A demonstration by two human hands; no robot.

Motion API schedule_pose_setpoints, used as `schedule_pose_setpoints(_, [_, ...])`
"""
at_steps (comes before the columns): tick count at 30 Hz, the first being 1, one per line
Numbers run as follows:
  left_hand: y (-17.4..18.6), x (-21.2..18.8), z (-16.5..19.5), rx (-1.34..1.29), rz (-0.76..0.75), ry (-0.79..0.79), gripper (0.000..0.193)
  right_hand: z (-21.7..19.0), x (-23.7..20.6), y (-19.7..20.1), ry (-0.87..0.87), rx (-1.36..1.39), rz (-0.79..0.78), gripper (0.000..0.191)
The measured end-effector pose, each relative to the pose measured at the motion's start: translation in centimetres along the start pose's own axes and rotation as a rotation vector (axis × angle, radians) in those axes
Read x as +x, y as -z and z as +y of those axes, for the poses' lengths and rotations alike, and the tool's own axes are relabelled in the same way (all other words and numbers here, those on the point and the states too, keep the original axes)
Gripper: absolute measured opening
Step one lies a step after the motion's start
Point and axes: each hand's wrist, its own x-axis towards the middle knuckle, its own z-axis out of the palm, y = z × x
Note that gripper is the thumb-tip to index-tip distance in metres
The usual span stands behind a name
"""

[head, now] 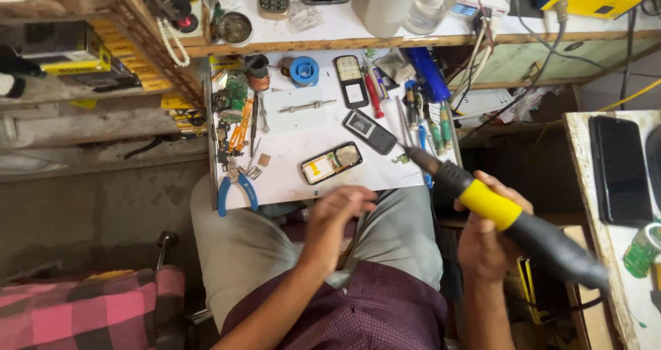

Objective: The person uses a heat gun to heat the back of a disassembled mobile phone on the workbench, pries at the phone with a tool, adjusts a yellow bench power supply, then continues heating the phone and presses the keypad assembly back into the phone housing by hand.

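Right hand [490,234] gripping soldering iron [506,215], left hand [342,209] near opened phone [331,162].

- The view is evenly lit by soft, fairly bright light; the white work board [296,136] is the brightest part and reads clearly.
- Shadows are weak and short; the small tools on the board cast only faint ones.
- The left side is dimmer, with the grey floor [103,212] and the shelves [76,60] in dull shade.
- The gap under the right table [606,205] falls nearly black.
- The left hand [341,209] is smeared by motion blur, its fingers soft-edged.
- The right hand [490,236] and the soldering iron [509,215] it grips are sharper.
- Straight edges bow outward toward the frame's borders, a wide-lens bend.
- A dull sheen lies on the black phone [620,167] at right.
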Motion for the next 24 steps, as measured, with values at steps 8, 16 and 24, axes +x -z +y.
schedule_pose_setpoints(8, [4.2, 0.0, 1.9, -0.212, 0.051, -0.402, 0.047, -0.7, -1.2, -1.0, -0.233, 0.130, 0.015, 0.047])
schedule_pose_setpoints(16, [2.8, 0.4, 2.8, -0.243, -0.052, -0.404, 0.055, -1.2, -0.6, -2.8, -0.293, 0.175, -0.051, 0.043])
schedule_pose_setpoints(24, [2.9, 0.3, 2.9, -0.244, -0.065, -0.403, 0.057, -1.1, -0.1, -3.9, -0.292, 0.165, -0.120, 0.048])
